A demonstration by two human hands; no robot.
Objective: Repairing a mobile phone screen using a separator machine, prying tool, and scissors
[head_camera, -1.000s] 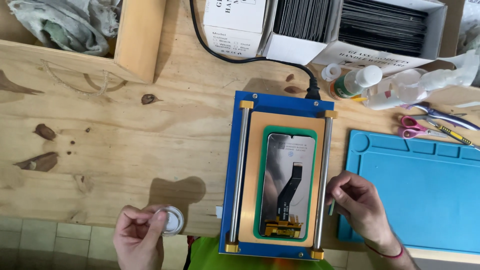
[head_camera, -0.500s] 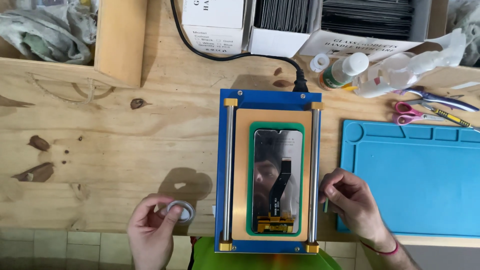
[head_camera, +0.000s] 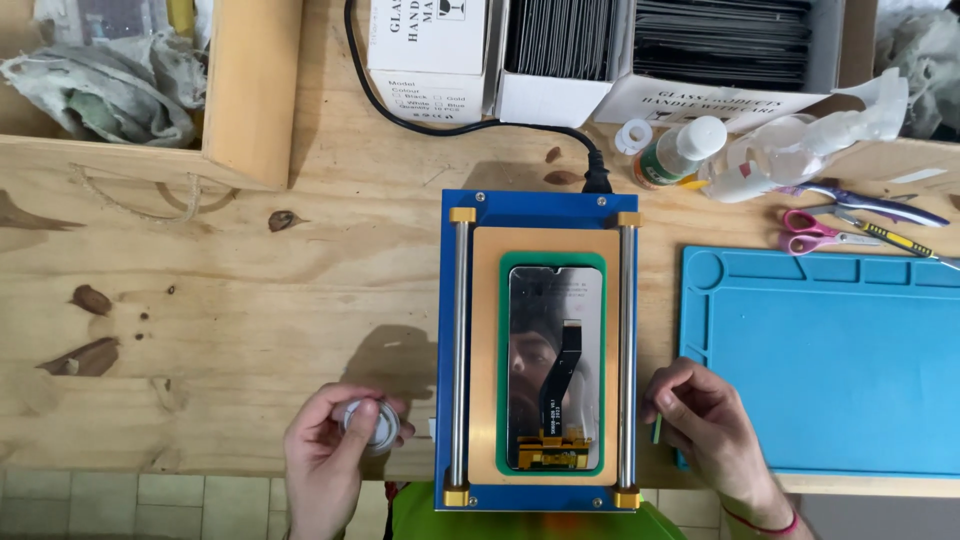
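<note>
Two hands: left hand (head_camera: 325,455) pinching small white spool (head_camera: 368,424); right hand (head_camera: 700,420) curled beside blue plate (head_camera: 540,210).

I'm seeing a white box (head_camera: 430,50) with dark print standing at the far edge of the bench. Just right of it, two open white cartons (head_camera: 560,60) and (head_camera: 735,60) are sitting side by side, packed with dark sheets on edge. A small bottle (head_camera: 680,152) with a green label is lying near them. A phone screen (head_camera: 555,368), glossy and unlit, is lying in a green frame on the blue plate (head_camera: 540,205).
</note>
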